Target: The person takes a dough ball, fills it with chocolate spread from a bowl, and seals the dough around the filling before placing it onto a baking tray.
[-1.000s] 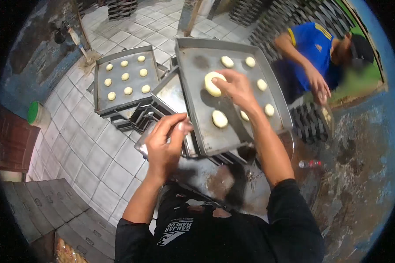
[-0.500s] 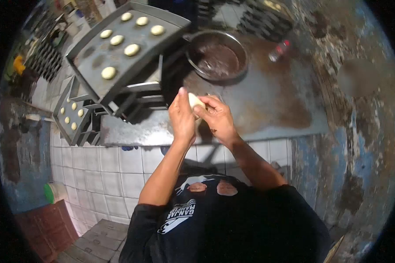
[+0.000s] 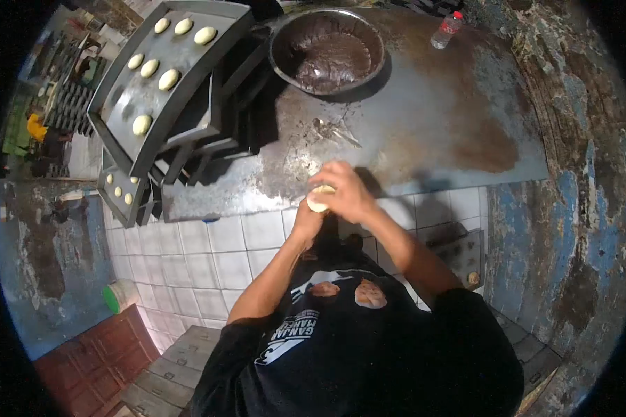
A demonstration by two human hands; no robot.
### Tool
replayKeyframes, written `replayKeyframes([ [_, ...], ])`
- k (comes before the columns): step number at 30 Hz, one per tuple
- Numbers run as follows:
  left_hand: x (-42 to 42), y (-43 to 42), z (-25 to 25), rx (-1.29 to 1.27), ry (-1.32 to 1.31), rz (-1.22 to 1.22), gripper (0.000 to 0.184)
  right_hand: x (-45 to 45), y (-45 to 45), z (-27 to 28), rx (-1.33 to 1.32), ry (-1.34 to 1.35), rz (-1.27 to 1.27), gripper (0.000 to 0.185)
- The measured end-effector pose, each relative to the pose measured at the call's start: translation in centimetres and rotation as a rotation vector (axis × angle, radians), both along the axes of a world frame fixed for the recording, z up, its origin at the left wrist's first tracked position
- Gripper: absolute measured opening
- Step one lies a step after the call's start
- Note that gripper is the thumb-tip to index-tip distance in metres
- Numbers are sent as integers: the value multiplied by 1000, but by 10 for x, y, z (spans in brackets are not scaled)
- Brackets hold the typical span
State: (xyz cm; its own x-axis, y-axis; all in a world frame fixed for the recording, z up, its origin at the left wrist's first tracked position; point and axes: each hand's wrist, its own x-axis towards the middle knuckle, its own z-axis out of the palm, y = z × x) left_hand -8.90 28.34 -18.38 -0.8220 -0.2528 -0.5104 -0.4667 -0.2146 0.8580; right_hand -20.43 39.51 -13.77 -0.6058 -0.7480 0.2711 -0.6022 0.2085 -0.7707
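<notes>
A pale dough ball is held between my two hands at the table's front edge. My left hand cups it from below and is partly covered. My right hand curls over it from above, fingers and thumb pressed on its sides. Beyond my hands, a metal bowl holds a dark brown paste. A small utensil with dark smears lies between the bowl and my hands.
At left, a metal tray bearing several dough balls tops a tilted stack of trays. A lower tray holds more. A red-capped bottle stands at the back of the metal table. A peeling wall rises at right.
My hands have come down towards me with the dough ball, from over the table to its front edge. The right hand now covers it from above. The camera view has shifted.
</notes>
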Motion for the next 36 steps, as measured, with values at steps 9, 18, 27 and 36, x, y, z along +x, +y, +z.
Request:
replayKeyframes([
  [9,-103,-96,43,195,205,111,76,-134,-49,-189,467,136,-226,24],
  [18,-168,-169,45,31,174,143,60,-261,-108,-28,150,-62,-127,32],
  [27,-198,-203,14,15,91,250,61,-338,-145,-122,749,137,154,9],
  [36,-217,-208,14,-156,220,338,49,-340,-131,-35,-224,287,629,15],
])
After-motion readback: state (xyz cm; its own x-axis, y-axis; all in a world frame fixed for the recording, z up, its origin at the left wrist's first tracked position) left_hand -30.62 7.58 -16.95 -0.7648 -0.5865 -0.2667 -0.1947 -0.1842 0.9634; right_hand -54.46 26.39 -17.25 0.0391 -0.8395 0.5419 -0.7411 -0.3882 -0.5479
